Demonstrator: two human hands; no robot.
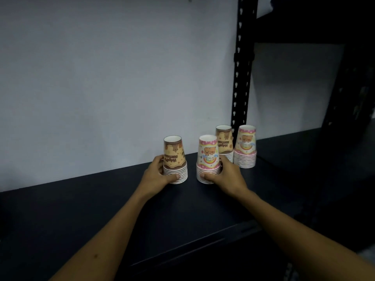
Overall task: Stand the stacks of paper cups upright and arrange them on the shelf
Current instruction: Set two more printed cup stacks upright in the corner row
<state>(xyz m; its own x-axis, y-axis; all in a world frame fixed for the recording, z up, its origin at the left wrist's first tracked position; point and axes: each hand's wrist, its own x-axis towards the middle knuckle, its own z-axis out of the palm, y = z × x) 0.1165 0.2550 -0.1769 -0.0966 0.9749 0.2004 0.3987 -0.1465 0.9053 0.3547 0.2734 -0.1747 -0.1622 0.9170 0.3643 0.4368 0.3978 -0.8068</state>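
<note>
Four upside-down paper cup stacks stand on a dark shelf (121,209). Left hand (157,175) grips the brown stack (175,159); right hand (227,175) grips the pink stack (208,157) beside it. Behind the pink stack stand another brown stack (224,141) and another pink stack (245,146). Bare shelf lies left.

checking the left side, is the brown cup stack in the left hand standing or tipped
Standing: the brown cup stack sits rims-down, vertical, on the shelf, left hand gripping its base.

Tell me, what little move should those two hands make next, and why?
Probably slide both stacks back toward the wall. The left hand grips the brown stack and the right hand grips the pink stack; both stand upright on the shelf, but forward of the two rear stacks.
</note>
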